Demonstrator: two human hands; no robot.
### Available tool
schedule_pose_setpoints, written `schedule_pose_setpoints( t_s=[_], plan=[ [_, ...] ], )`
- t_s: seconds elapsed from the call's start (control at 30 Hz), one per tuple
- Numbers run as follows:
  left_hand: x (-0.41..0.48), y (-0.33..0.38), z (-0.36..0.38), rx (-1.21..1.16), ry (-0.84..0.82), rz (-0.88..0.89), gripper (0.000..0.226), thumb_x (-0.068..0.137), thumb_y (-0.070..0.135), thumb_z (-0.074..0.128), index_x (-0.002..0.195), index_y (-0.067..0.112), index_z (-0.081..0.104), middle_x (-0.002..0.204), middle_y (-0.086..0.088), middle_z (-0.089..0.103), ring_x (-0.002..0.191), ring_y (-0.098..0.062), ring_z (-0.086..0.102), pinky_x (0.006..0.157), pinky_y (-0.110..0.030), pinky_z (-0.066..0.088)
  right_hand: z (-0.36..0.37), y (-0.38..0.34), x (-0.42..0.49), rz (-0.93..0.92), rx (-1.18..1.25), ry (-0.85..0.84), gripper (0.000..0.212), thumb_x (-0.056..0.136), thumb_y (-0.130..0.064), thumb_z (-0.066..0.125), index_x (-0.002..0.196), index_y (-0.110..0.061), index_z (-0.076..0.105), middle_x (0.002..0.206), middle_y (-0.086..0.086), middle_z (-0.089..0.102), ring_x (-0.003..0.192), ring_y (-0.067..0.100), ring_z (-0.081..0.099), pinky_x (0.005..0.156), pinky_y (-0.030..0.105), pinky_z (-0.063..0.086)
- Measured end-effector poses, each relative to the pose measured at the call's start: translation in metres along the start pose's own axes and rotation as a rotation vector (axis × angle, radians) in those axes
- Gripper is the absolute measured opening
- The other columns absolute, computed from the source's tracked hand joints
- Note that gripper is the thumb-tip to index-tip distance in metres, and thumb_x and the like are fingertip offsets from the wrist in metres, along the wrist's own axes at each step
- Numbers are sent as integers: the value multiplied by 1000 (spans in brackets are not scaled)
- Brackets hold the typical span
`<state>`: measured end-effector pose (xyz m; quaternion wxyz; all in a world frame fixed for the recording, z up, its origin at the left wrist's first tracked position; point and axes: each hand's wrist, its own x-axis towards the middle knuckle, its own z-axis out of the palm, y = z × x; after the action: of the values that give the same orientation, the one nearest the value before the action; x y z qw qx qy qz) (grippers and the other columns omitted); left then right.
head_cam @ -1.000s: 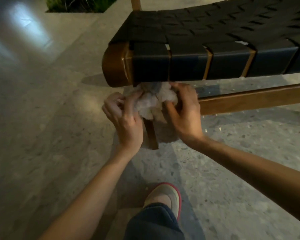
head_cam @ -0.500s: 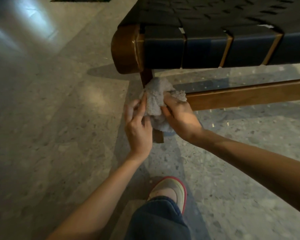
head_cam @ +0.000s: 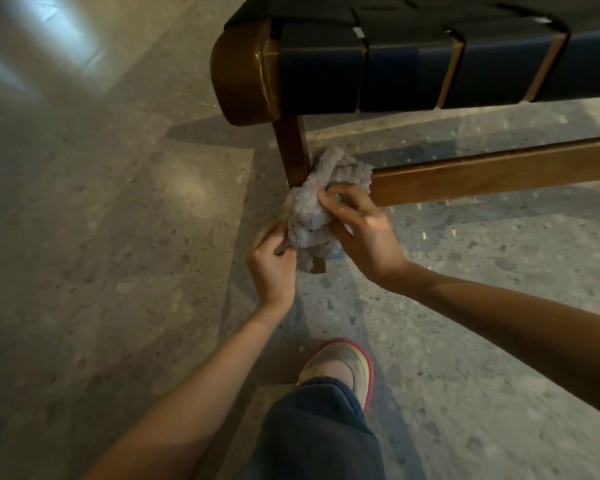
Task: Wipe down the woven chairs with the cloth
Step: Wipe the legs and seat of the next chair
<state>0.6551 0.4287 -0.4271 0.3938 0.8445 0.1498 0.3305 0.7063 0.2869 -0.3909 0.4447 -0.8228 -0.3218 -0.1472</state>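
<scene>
A woven chair (head_cam: 413, 74) with dark straps over a brown wooden frame fills the top right. Its front leg (head_cam: 291, 150) drops from the rounded corner, and a wooden crossbar (head_cam: 499, 171) runs off to the right. A crumpled grey cloth (head_cam: 312, 206) is wrapped round the lower part of the leg, hiding it there. My right hand (head_cam: 357, 230) grips the cloth from the right side. My left hand (head_cam: 271, 261) pinches the cloth's lower left edge, just below and left of the leg.
Speckled terrazzo floor (head_cam: 118, 271) spreads to the left and in front of the chair. My shoe (head_cam: 340, 368) and dark trouser knee (head_cam: 312, 431) are below my hands, close to the chair leg. A pale light patch lies on the floor at top left.
Both hands and the cloth have moved down the chair leg, from just under the seat rail to the level of the crossbar and below. The view has tilted downward too.
</scene>
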Motion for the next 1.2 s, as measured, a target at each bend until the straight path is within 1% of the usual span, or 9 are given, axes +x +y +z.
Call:
schedule_pose_setpoints(
  t_s=[0.13,0.3,0.5,0.6,0.7,0.8,0.9,1.03,1.2],
  plan=[
    [-14,-12,1,55,-102,-98,11,74,-6,69,84,-3,73,80,-8,63,71,-14,58,65,2,34,8,12,-22,65,-40,-74,32,77,8,67,108,-2,70,99,19,67,88,30,66,78,26,49],
    [-29,-29,4,176,-294,-140,14,76,-8,64,87,-3,72,80,-6,62,74,-20,59,64,-13,36,19,32,-49,454,-19,-378,49,80,1,65,126,-17,62,113,9,69,95,23,68,80,26,48],
    [-29,-22,2,226,-353,-170,21,76,-7,65,95,2,71,87,-9,64,78,-23,62,65,-9,36,21,32,-49,493,-2,-380,50,81,4,61,127,-15,60,117,10,67,95,21,67,78,19,45],
    [-25,1,-8,102,-289,-236,39,79,3,69,116,12,61,94,8,61,83,1,60,66,-1,39,8,13,-39,416,51,-235,46,83,4,60,126,-10,60,113,13,65,93,24,64,82,28,52],
    [-18,34,-20,-27,-199,-231,50,76,5,73,120,18,52,96,16,57,85,17,55,66,0,41,-15,-14,-27,250,82,-142,42,83,0,61,124,-7,58,114,11,62,100,20,60,83,23,48],
    [-10,69,-40,-99,-185,-96,50,73,-1,73,112,21,52,98,16,58,90,12,57,68,-3,43,-47,-43,-19,126,118,-93,39,83,-8,62,121,-8,53,112,3,56,98,10,53,79,21,46],
    [-1,100,-65,-184,-144,107,46,73,-5,74,108,16,54,101,8,58,95,1,59,74,-9,48,-79,-69,-12,-17,53,-40,37,82,-10,65,115,-11,50,105,7,55,93,13,53,75,25,46],
    [10,133,-99,-103,35,402,27,74,3,72,100,6,65,99,-6,52,91,-12,55,73,-24,51,-117,-94,-4,-256,-19,89,40,78,-3,70,114,-12,55,98,14,60,92,11,53,79,17,45],
    [37,164,-121,-54,160,683,31,77,-9,70,105,4,65,95,-11,51,92,-8,49,79,-13,42,-152,-112,14,-301,-78,252,32,83,-3,67,113,-9,59,97,19,60,92,11,52,82,12,43]
  ],
)
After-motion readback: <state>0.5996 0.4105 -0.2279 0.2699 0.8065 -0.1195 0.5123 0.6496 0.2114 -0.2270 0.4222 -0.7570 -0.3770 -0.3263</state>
